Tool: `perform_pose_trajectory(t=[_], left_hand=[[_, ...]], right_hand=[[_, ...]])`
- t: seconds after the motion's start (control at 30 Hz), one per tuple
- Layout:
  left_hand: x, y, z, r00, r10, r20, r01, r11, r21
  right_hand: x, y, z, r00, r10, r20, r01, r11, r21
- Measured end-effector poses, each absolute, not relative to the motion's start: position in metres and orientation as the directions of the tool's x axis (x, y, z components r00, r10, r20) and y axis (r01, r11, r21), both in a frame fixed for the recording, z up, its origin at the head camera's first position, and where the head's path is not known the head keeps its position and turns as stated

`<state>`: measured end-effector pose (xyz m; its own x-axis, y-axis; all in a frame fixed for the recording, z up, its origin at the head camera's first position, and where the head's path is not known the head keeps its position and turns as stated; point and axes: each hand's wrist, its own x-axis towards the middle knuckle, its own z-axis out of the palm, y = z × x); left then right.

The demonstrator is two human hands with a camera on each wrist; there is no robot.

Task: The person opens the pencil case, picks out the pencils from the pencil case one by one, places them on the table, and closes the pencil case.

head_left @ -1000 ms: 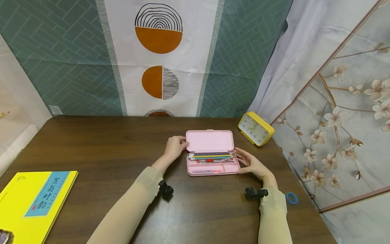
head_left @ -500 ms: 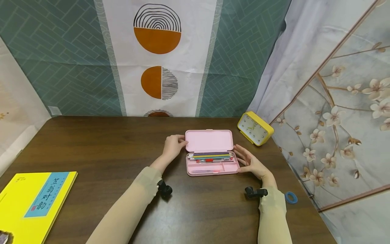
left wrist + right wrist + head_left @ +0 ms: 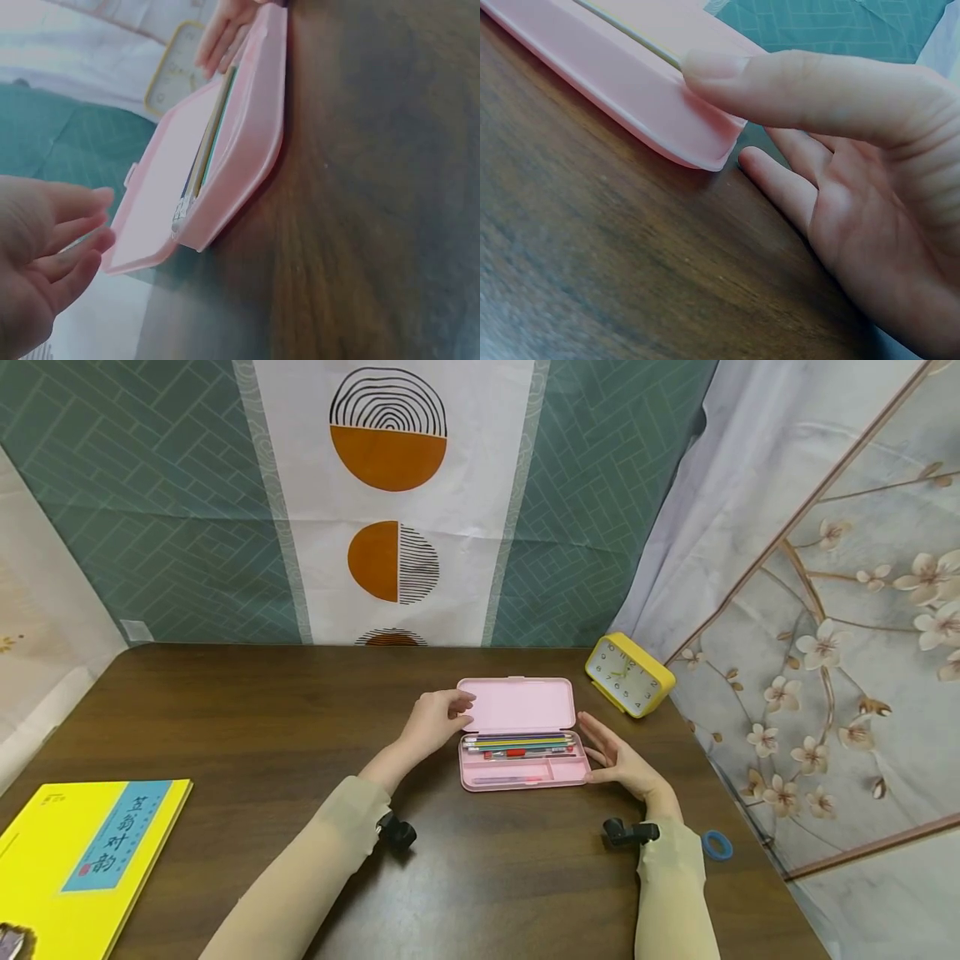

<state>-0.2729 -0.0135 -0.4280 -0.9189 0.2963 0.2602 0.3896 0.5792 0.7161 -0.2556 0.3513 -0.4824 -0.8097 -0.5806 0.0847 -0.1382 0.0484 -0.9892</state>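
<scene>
A pink pencil case [image 3: 525, 782] lies on the table with its lid [image 3: 517, 703] folded back. Several pencils [image 3: 517, 741] and a pen with a red part [image 3: 516, 752] fill its upper compartment; a thin pale stick [image 3: 502, 780] is in the lower one. My left hand [image 3: 435, 720] overlaps the lid's left edge in the head view, and the left wrist view shows its fingers loosely bent, holding nothing. My right hand [image 3: 617, 763] is at the case's right end. Its thumb [image 3: 727, 75] rests at the rim while the other fingers extend beside the case.
A yellow alarm clock [image 3: 630, 677] stands behind my right hand. A blue ring [image 3: 717, 846] lies near the table's right edge. At the left is a yellow book [image 3: 45, 852] with a blue label. Curtains hang behind the brown table [image 3: 247, 727].
My left hand has come off the lid's left edge and shifted slightly right, over the lid in the head view. The right hand and the case stay nearly where they were.
</scene>
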Motion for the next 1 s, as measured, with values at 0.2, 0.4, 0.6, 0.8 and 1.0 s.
perform_pose_trajectory(t=[0.2, 0.4, 0.6, 0.8, 1.0], left_hand=[[-0.266, -0.007, -0.427, -0.878, 0.446, 0.177, 0.446, 0.622, 0.644], [-0.265, 0.0, -0.432, -0.857, 0.495, 0.144, 0.469, 0.633, 0.616], [-0.266, 0.004, -0.438, -0.855, 0.505, 0.12, 0.47, 0.654, 0.593], [-0.267, 0.007, -0.444, -0.855, 0.502, 0.129, 0.469, 0.643, 0.606], [-0.268, 0.011, -0.447, -0.866, 0.483, 0.128, 0.458, 0.663, 0.592]], right_hand=[[-0.256, 0.353, -0.482, -0.813, -0.577, 0.074, -0.137, 0.066, -0.988], [-0.255, 0.352, -0.481, -0.82, -0.569, 0.052, -0.12, 0.082, -0.989], [-0.256, 0.352, -0.481, -0.824, -0.565, 0.043, -0.116, 0.094, -0.989], [-0.256, 0.352, -0.482, -0.825, -0.564, 0.036, -0.107, 0.092, -0.99], [-0.255, 0.351, -0.482, -0.828, -0.56, 0.026, -0.093, 0.092, -0.991]])
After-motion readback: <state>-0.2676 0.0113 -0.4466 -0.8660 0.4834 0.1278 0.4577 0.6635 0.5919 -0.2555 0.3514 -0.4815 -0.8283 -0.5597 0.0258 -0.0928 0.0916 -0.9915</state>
